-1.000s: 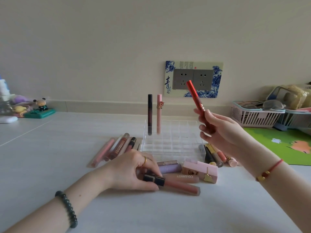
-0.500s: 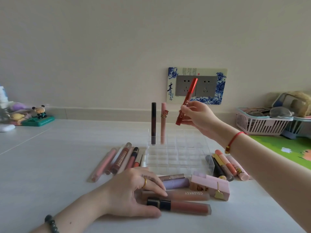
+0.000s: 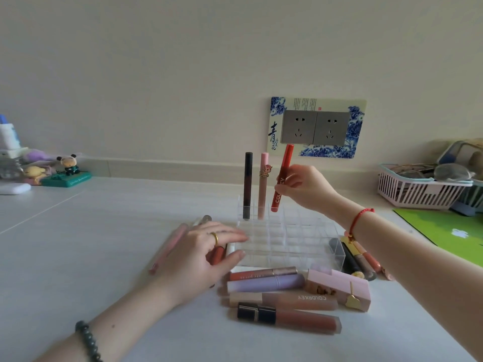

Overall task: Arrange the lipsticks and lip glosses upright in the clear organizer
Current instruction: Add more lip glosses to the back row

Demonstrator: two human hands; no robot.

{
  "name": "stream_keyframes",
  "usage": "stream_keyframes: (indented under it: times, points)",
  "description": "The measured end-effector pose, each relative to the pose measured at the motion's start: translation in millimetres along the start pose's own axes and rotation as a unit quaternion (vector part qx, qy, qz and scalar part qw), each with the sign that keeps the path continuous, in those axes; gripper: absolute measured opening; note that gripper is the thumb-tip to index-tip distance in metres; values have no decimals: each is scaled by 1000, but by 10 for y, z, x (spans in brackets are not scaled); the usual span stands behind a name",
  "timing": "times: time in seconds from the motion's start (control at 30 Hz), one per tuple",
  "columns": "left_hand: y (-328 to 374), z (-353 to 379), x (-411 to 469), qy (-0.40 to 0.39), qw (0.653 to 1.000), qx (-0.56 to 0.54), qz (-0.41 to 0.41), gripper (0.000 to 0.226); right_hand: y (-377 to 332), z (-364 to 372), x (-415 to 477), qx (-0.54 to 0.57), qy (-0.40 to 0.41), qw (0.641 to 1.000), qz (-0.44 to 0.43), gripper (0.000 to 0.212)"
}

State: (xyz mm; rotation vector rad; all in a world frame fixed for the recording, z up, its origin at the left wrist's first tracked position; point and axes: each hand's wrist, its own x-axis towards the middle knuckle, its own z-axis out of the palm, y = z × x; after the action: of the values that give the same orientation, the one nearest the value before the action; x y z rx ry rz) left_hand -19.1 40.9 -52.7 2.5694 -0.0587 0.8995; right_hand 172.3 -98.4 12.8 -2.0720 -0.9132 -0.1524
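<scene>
Pinched between the thumb and curled fingers of the right hand (image 3: 303, 188), a red lip gloss (image 3: 285, 163) tilts over the far row of the clear organizer (image 3: 292, 253), its lower end at a compartment's mouth. Just left of the grip, a black tube (image 3: 247, 184) and a pink tube (image 3: 263, 184) with a small charm stand upright in neighbouring back-row compartments. Nearer the camera and to the left of the grip, the left hand (image 3: 198, 257) lies on the white table (image 3: 78, 244) against the organizer's front left corner. Its fingers reach across a red tube (image 3: 218, 256); whether it grips the tube cannot be told. A long pink tube (image 3: 170, 246) lies flat beyond that hand. Below the grip, in front of the organizer, lie a coral gloss (image 3: 264, 275), a lilac tube (image 3: 266, 283), a nude gloss (image 3: 285, 300), a dark-capped brown-red gloss (image 3: 290, 318) and a pink boxy lipstick (image 3: 339, 288). Under the right forearm, more tubes (image 3: 350, 259) lie beside the organizer's right wall. Behind the grip a decorated socket plate (image 3: 316, 126) sits on the wall. Far to its right are a pink basket (image 3: 418, 192) and a green mat (image 3: 444, 231); far left, small figurines (image 3: 69, 165).
</scene>
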Motion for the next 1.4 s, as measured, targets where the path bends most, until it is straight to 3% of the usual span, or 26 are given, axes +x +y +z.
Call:
stream_keyframes:
  times: [0.2,0.37,0.53,0.9,1.4]
  points:
    - [-58,34,26,-2,998,-8,-62,37,37,75,-23,-19,11,1000,-11,21]
    - [-52,91,23,5,999,20,-50,41,38,90,-38,-39,12,999,-18,21]
    - [-78,122,24,-46,996,-5,-73,41,9,79,-18,-48,5,999,-16,23]
    - [-122,142,21,-20,996,-35,-79,39,2,57,-14,-75,-8,997,-14,25]
    - [-138,129,2,-30,996,11,-82,40,2,70,-49,-113,-18,993,-20,25]
